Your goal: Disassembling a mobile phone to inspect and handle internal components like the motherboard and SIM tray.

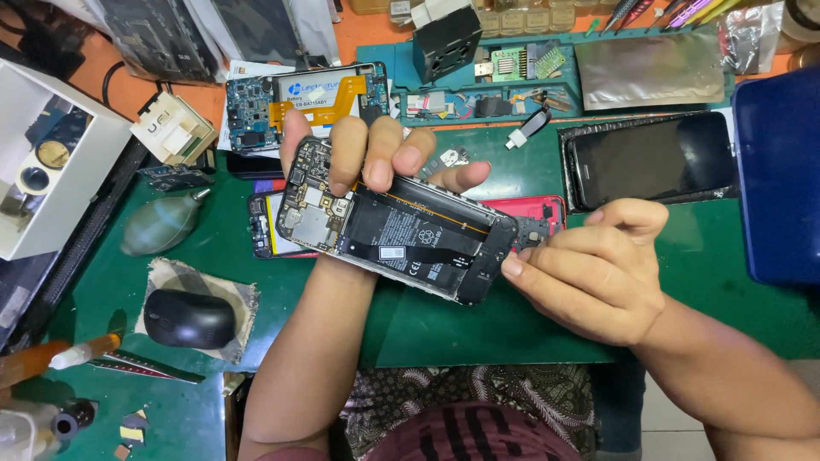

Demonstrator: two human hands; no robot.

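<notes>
The work surface is a green cutting mat (512, 333) on an orange bench (359, 34), crowded with parts — a second opened handset (312, 102) behind, a dark-screened phone (653, 158) at right, a black mouse (189, 318) on a cloth pad (231, 294), a grey air-blower bulb (161, 225) and a white box (51, 162) at left. The left hand (376, 162) is closed around the upper end of the opened phone (401, 235), held above the mat at centre, back cover off. The right hand (598, 269) is loosely curled, fingertips pressed against the phone's lower end — a red phone (547, 209) lies just beneath
</notes>
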